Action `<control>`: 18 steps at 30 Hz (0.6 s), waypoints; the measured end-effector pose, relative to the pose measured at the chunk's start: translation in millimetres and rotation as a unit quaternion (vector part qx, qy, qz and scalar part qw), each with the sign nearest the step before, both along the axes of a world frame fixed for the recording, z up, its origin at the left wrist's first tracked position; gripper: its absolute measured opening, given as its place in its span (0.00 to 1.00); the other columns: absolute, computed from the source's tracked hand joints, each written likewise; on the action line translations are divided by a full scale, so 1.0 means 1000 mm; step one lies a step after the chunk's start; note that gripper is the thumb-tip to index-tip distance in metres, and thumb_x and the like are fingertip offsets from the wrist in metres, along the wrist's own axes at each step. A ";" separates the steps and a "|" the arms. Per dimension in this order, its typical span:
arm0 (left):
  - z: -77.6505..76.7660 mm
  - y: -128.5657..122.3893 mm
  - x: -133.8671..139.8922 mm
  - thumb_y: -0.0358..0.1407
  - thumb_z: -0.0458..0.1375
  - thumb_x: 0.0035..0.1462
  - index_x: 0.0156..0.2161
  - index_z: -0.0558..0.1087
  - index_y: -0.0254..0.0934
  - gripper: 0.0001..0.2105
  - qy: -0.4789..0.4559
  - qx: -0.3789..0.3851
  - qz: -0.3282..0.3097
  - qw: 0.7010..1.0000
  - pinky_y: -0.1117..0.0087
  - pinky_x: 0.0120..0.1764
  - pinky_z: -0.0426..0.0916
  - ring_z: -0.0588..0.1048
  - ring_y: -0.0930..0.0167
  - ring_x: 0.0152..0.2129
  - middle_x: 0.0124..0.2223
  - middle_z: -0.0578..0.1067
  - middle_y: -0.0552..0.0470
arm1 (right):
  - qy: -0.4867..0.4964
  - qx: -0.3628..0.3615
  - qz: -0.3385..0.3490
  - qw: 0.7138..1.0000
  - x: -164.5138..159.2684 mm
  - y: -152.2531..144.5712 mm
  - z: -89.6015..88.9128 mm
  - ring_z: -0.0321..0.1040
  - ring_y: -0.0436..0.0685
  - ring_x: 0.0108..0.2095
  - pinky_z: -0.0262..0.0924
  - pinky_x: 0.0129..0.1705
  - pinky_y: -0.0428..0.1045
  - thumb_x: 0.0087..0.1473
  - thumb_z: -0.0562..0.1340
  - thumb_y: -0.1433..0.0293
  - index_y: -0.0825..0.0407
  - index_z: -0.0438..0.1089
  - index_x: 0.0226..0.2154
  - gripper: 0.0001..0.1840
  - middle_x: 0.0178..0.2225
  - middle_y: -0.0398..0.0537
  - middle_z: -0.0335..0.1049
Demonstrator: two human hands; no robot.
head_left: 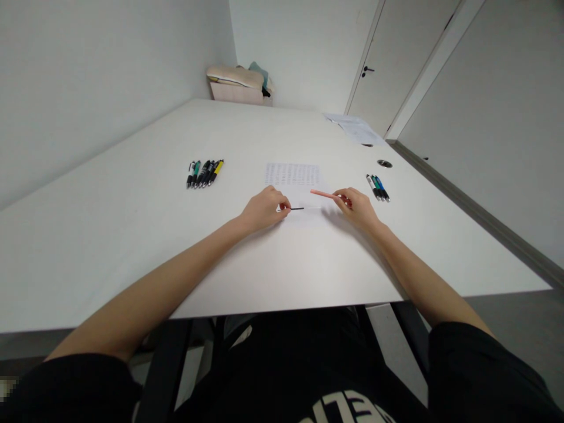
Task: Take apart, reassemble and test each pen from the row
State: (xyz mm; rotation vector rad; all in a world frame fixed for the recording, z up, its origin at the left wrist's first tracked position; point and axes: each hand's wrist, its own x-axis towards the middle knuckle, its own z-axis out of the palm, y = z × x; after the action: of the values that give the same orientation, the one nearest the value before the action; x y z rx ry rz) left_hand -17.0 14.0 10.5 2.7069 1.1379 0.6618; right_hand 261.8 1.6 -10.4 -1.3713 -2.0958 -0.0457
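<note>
My left hand (pixel 267 208) is pinched on a thin pen refill (pixel 298 208), dark near my fingers and seemingly clear toward its right end. The refill lies level, low over a printed sheet of paper (pixel 293 174). In my right hand (pixel 355 207), closed fingers grip a slim salmon-pink pen barrel (pixel 322 193), which points left and slightly up. The two pieces are apart, with the barrel a little farther back than the refill. What is inside my right fingers is hidden.
Several pens (pixel 205 174) lie side by side at the left, and another row of pens (pixel 378 188) lies at the right. Loose papers (pixel 355 128) rest at the table's far right, near round cable holes (pixel 385 164). The white table (pixel 132 252) meets a wall on the left.
</note>
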 end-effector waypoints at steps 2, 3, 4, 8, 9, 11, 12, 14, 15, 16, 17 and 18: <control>-0.001 -0.003 0.010 0.34 0.53 0.53 0.32 0.75 0.38 0.08 0.014 -0.009 -0.013 1.000 0.68 0.35 0.64 0.68 0.66 0.36 0.32 0.75 0.50 | -0.004 0.004 -0.002 1.000 0.001 0.001 0.000 0.63 0.52 0.27 0.56 0.32 0.48 0.57 0.52 0.60 0.52 0.69 0.36 0.15 0.30 0.49 0.68; -0.002 -0.004 0.014 0.33 0.52 0.53 0.32 0.75 0.38 0.08 0.022 -0.011 -0.016 1.000 0.68 0.35 0.64 0.68 0.66 0.36 0.32 0.75 0.50 | -0.006 0.005 -0.004 1.000 0.001 0.001 0.000 0.63 0.52 0.27 0.56 0.32 0.48 0.57 0.52 0.60 0.52 0.69 0.36 0.15 0.30 0.49 0.68; -0.003 -0.004 0.017 0.33 0.52 0.53 0.32 0.75 0.38 0.08 0.030 -0.011 -0.018 0.999 0.68 0.34 0.64 0.68 0.66 0.36 0.32 0.75 0.50 | -0.007 0.005 -0.006 1.000 0.001 0.001 0.001 0.63 0.52 0.27 0.56 0.32 0.48 0.57 0.52 0.60 0.52 0.69 0.36 0.15 0.30 0.49 0.68; -0.009 -0.005 0.024 0.33 0.52 0.53 0.32 0.75 0.38 0.09 0.060 -0.004 -0.020 0.998 0.68 0.34 0.64 0.67 0.65 0.37 0.31 0.76 0.49 | -0.009 0.006 -0.016 1.000 0.002 0.001 0.001 0.63 0.52 0.27 0.55 0.32 0.48 0.57 0.52 0.60 0.52 0.69 0.36 0.15 0.29 0.49 0.68; -0.011 -0.005 0.024 0.33 0.52 0.53 0.32 0.75 0.38 0.09 0.065 -0.003 -0.023 0.998 0.68 0.34 0.64 0.67 0.65 0.37 0.31 0.76 0.49 | -0.010 0.006 -0.017 1.000 0.002 0.001 0.002 0.63 0.52 0.27 0.55 0.32 0.48 0.57 0.52 0.60 0.51 0.69 0.36 0.15 0.29 0.49 0.68; -0.013 -0.005 0.023 0.33 0.52 0.53 0.32 0.75 0.37 0.09 0.074 -0.001 -0.029 0.997 0.68 0.33 0.64 0.67 0.65 0.37 0.31 0.76 0.49 | -0.013 0.006 -0.019 1.000 0.001 0.001 0.002 0.62 0.52 0.27 0.55 0.31 0.48 0.57 0.52 0.60 0.51 0.69 0.36 0.15 0.29 0.48 0.68; -0.013 -0.005 0.022 0.33 0.52 0.53 0.32 0.76 0.37 0.09 0.077 -0.001 -0.030 0.997 0.68 0.33 0.64 0.67 0.65 0.37 0.31 0.76 0.49 | -0.013 0.006 -0.019 1.000 0.001 0.001 0.002 0.62 0.52 0.27 0.55 0.31 0.48 0.57 0.52 0.60 0.51 0.69 0.36 0.15 0.29 0.48 0.68; -0.014 -0.005 0.021 0.33 0.52 0.53 0.32 0.76 0.37 0.10 0.082 0.001 -0.028 0.996 0.68 0.33 0.63 0.67 0.64 0.37 0.32 0.76 0.49 | -0.014 0.007 -0.019 1.000 0.001 0.001 0.002 0.62 0.52 0.27 0.55 0.31 0.48 0.57 0.52 0.60 0.51 0.69 0.35 0.15 0.29 0.48 0.68; -0.014 -0.005 0.021 0.33 0.51 0.54 0.32 0.76 0.37 0.10 0.083 0.002 -0.027 0.996 0.68 0.33 0.63 0.67 0.64 0.36 0.32 0.76 0.49 | -0.015 0.007 -0.019 1.000 0.001 0.001 0.003 0.62 0.52 0.27 0.55 0.31 0.47 0.57 0.52 0.61 0.52 0.69 0.35 0.14 0.29 0.49 0.68; -0.014 -0.005 0.021 0.33 0.51 0.54 0.32 0.76 0.37 0.10 0.083 0.003 -0.026 0.996 0.68 0.33 0.63 0.67 0.65 0.36 0.32 0.76 0.49 | -0.015 0.007 -0.018 1.000 0.001 0.001 0.003 0.62 0.52 0.27 0.55 0.31 0.47 0.57 0.53 0.61 0.52 0.69 0.35 0.14 0.29 0.49 0.68; -0.014 -0.005 0.020 0.33 0.51 0.54 0.32 0.76 0.37 0.10 0.084 0.005 -0.026 0.996 0.68 0.33 0.63 0.67 0.65 0.36 0.32 0.76 0.49 | -0.014 0.007 -0.018 1.000 0.000 0.001 0.003 0.62 0.52 0.27 0.55 0.31 0.47 0.57 0.53 0.61 0.52 0.69 0.35 0.14 0.29 0.49 0.68; -0.014 -0.005 0.020 0.33 0.51 0.54 0.32 0.76 0.37 0.10 0.084 0.006 -0.026 0.996 0.68 0.33 0.63 0.67 0.65 0.36 0.32 0.76 0.49 | -0.014 0.006 -0.018 1.000 0.000 0.000 0.003 0.62 0.52 0.27 0.55 0.31 0.47 0.57 0.53 0.61 0.52 0.69 0.35 0.14 0.29 0.49 0.68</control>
State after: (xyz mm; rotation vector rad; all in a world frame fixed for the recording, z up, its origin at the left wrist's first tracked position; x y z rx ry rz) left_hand 3.3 9.4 -3.9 2.8366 1.0955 0.4408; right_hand 262.1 2.1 -7.5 -1.4082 -2.0912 -0.0940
